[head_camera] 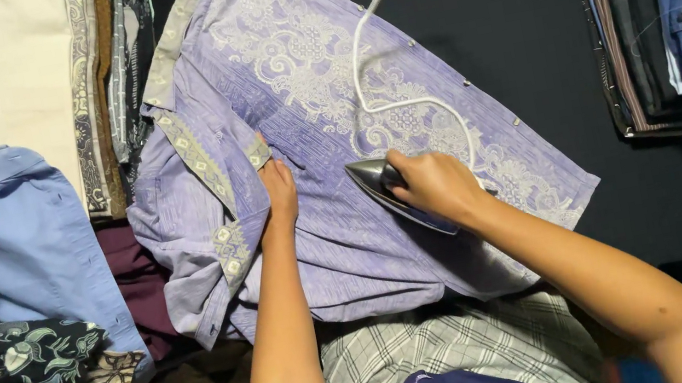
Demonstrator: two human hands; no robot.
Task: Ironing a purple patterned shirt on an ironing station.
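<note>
The step in hand looks like pressing the body of a lilac shirt (342,247) with pale embroidery, spread across the dark table (516,20) at the middle of the scene. The right hand (438,184) has its grip closed around the handle of an iron (382,182), whose tip points left; its white cord (391,52) loops away to the far side. The left hand (278,191) lies flat on the cloth just left of the iron, gripping nothing, beside a folded-over sleeve. The next stroke probably calls for keeping the fabric taut and the fingers clear of the tip. A light blue shirt (27,237) lies at the left.
</note>
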